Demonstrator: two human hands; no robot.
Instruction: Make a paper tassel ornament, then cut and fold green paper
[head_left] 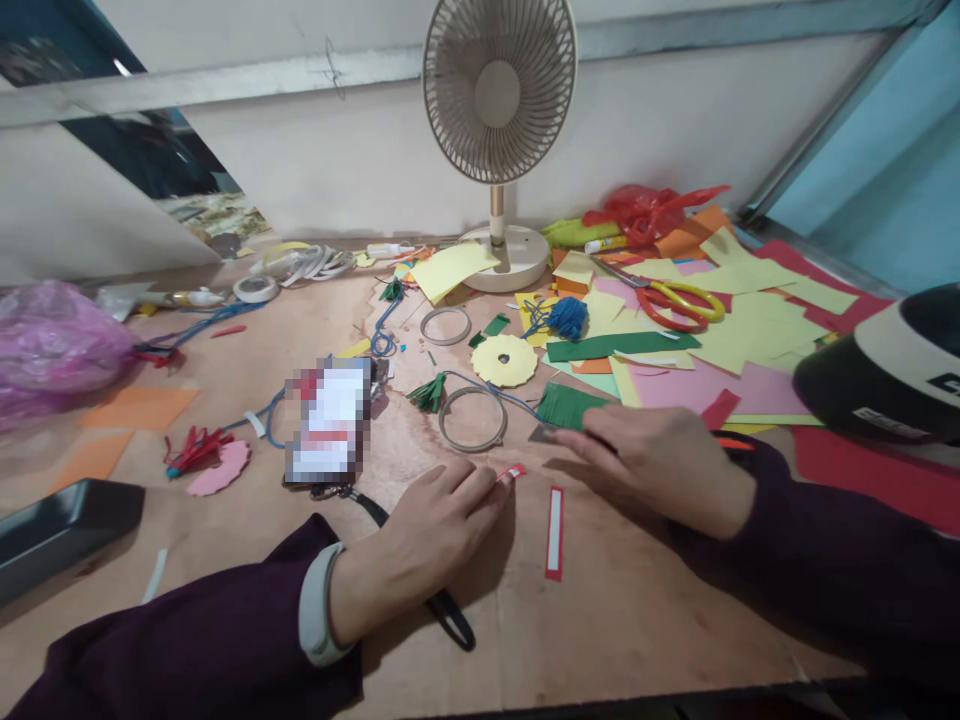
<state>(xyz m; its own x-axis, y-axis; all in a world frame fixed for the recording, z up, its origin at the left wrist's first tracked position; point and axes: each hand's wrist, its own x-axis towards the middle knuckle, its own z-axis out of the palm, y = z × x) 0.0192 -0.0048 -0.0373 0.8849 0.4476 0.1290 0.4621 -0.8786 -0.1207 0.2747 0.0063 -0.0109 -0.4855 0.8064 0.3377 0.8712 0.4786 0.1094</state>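
Observation:
My left hand (442,530) rests on the wooden table with its fingers pressed together on a small red strip (513,472) that has white on it. My right hand (645,455) is closed on a small dark flat blade (541,434), just right of a metal ring (472,418). Between and below my hands lies a red strip with a white band (554,533). A green fringed paper (566,404) and a yellow scalloped disc (504,360) are beyond my right fingers.
A fan (499,100) stands at the back. Scissors (667,300) lie on coloured paper at the right, near a dark and white container (885,370). A phone (330,420) with a strap lies left, beyond a black object (67,535). Pink plastic (60,340) is far left.

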